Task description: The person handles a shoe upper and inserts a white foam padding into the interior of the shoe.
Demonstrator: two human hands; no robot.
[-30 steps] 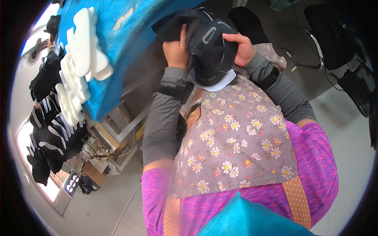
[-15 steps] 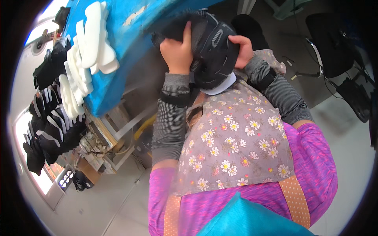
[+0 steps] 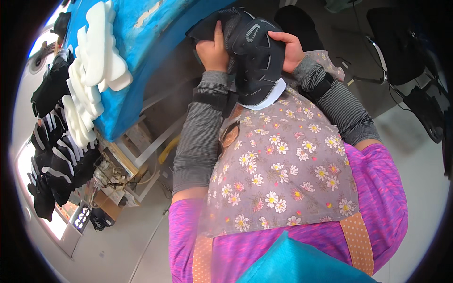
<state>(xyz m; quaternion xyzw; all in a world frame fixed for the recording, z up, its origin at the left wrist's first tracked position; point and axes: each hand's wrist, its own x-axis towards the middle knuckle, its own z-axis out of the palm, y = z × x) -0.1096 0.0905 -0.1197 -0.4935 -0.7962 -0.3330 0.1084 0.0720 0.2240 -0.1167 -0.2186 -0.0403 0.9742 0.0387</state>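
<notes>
left hand [image 3: 213, 51]: grip clenched on the dark shoe upper [image 3: 255, 56], fingers wrapped over its left edge, thumb up, at 12 o'clock of the view.
right hand [image 3: 289, 47]: grip clasping the same shoe upper on its right side, fingers curled over the top edge.
shoe upper: black/grey mesh piece with raised black overlay bands and a white rim at its lower edge; held against the chest just above the flowered apron [image 3: 278, 165], off the tabletop.
change: since a second ago the upper has turned between the hands; left hand moved from covering its left face to the edge, overlay side now shows more. Half a second ago it sat higher and tilted. Judged: still being worked or shaped in hand, not put down.
tabletop [image 3: 141, 61]: blue cover, 10 to 11 o'clock, worn pale patch near its top.
white foam pieces [image 3: 94, 61]: stacked in rows along the tabletop's left part, long rounded shapes.
black uppers [image 3: 56, 155]: pile with white stripes, 9 o'clock, below and left of the foam.
labels/packages: small light mark on the upper's overlay, too small to tell; brown cardboard box [image 3: 106, 203] at 8 o'clock under the tabletop; no signs seen.
chair [image 3: 401, 47]: black, 2 o'clock, well apart.
</notes>
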